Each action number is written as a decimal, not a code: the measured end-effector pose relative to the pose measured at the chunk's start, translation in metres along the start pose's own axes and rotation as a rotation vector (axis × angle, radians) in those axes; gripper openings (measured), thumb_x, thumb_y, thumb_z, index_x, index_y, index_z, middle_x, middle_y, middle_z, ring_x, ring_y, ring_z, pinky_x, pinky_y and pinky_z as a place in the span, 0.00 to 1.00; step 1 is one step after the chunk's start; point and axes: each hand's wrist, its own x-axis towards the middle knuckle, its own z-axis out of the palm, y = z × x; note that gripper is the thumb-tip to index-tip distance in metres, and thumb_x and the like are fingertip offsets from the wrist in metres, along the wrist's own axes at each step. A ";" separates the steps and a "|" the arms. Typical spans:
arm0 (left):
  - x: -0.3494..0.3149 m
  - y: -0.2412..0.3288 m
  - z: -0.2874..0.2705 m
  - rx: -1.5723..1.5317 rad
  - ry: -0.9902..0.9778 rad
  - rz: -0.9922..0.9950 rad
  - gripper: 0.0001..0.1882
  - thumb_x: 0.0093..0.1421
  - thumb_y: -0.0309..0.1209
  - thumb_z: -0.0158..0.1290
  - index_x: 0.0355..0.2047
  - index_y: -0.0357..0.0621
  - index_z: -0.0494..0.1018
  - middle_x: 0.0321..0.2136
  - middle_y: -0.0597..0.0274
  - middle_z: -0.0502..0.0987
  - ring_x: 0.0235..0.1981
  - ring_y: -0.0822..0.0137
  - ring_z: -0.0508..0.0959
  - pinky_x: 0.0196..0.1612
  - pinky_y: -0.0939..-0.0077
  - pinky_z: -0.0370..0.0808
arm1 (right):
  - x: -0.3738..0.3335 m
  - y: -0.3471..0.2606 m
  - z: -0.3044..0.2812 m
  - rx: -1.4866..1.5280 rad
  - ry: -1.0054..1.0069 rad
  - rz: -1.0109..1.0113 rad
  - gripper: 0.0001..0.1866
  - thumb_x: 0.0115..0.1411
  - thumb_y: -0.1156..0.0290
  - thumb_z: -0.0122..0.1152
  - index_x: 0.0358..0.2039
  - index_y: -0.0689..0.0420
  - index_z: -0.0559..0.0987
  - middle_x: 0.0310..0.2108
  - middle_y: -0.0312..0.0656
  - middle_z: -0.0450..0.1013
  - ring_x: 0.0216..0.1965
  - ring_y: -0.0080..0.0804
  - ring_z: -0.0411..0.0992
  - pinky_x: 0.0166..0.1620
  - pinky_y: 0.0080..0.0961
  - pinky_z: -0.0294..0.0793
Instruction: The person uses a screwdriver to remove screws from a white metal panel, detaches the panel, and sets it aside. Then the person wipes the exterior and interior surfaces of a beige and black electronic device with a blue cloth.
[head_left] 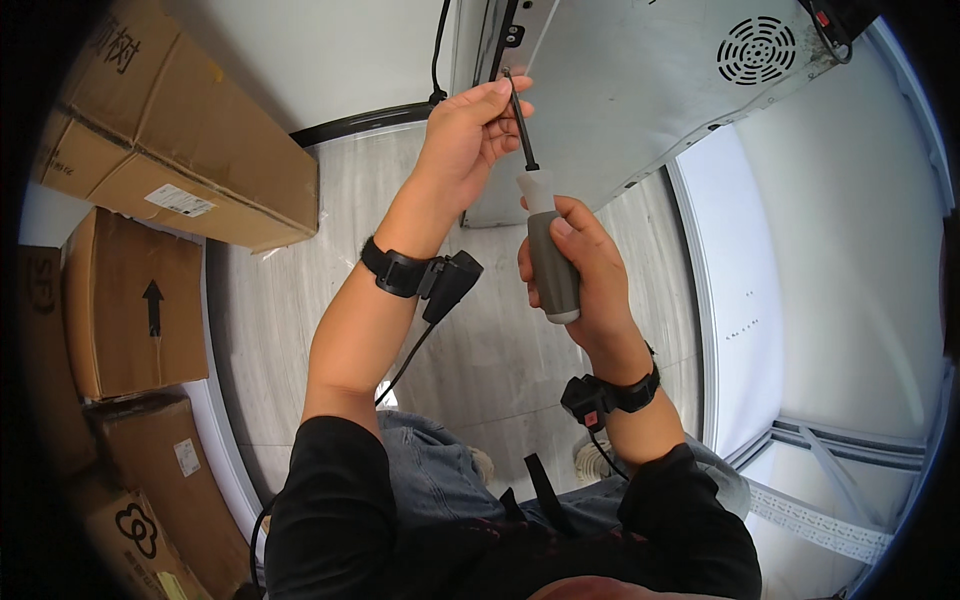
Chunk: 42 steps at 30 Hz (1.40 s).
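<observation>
your right hand (592,258) has its fingers wrapped around the grey-handled screwdriver (553,265); your left hand (470,128) pinches its dark shaft (524,135) near the tip, beside the metal panel (630,110).

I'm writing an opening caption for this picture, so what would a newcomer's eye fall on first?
First, the screwdriver at upper centre, its thick grey handle in the right grip and its dark shaft running up to the left grip, beside a pale metal panel. Next, the round slotted vent in that panel, toward the upper right. Then the cardboard boxes crowding the left side, one with a black arrow.
</observation>
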 end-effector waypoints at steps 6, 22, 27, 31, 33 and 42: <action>0.004 -0.003 0.000 -0.096 0.002 -0.028 0.16 0.65 0.38 0.48 0.46 0.40 0.73 0.28 0.69 0.76 0.27 0.79 0.70 0.33 0.84 0.68 | -0.001 -0.004 0.002 0.107 -0.008 0.034 0.20 0.65 0.61 0.44 0.51 0.62 0.64 0.23 0.44 0.71 0.18 0.25 0.67 0.22 0.19 0.68; 0.002 0.002 0.003 -0.090 0.002 -0.030 0.16 0.66 0.37 0.47 0.45 0.38 0.73 0.28 0.68 0.77 0.28 0.80 0.75 0.32 0.86 0.71 | -0.004 -0.009 0.014 0.292 -0.050 0.038 0.20 0.66 0.59 0.42 0.50 0.62 0.67 0.23 0.42 0.71 0.17 0.25 0.66 0.22 0.19 0.67; -0.001 0.010 0.003 0.011 -0.003 -0.065 0.16 0.64 0.37 0.51 0.46 0.38 0.73 0.27 0.68 0.77 0.27 0.80 0.74 0.31 0.86 0.72 | -0.002 -0.005 0.022 0.073 0.125 0.006 0.17 0.63 0.66 0.49 0.48 0.62 0.67 0.25 0.41 0.72 0.19 0.24 0.68 0.24 0.19 0.70; 0.001 0.013 0.003 0.147 0.014 -0.072 0.18 0.59 0.37 0.56 0.45 0.38 0.74 0.26 0.69 0.76 0.24 0.81 0.74 0.28 0.87 0.72 | 0.001 0.007 0.026 0.005 0.212 -0.046 0.16 0.60 0.70 0.56 0.47 0.62 0.68 0.27 0.38 0.72 0.23 0.20 0.69 0.25 0.18 0.70; 0.002 0.014 0.002 0.191 0.031 -0.087 0.18 0.58 0.37 0.59 0.44 0.38 0.75 0.26 0.69 0.76 0.22 0.81 0.73 0.27 0.88 0.73 | 0.003 0.013 0.025 -0.039 0.236 -0.069 0.16 0.59 0.70 0.58 0.46 0.61 0.69 0.27 0.36 0.71 0.25 0.20 0.69 0.26 0.19 0.70; 0.006 0.016 0.002 0.312 0.023 -0.097 0.17 0.58 0.35 0.58 0.43 0.35 0.75 0.24 0.70 0.75 0.21 0.80 0.74 0.27 0.86 0.75 | 0.004 0.008 0.020 0.066 0.126 0.018 0.16 0.59 0.71 0.56 0.46 0.62 0.68 0.36 0.41 0.72 0.32 0.24 0.72 0.33 0.26 0.76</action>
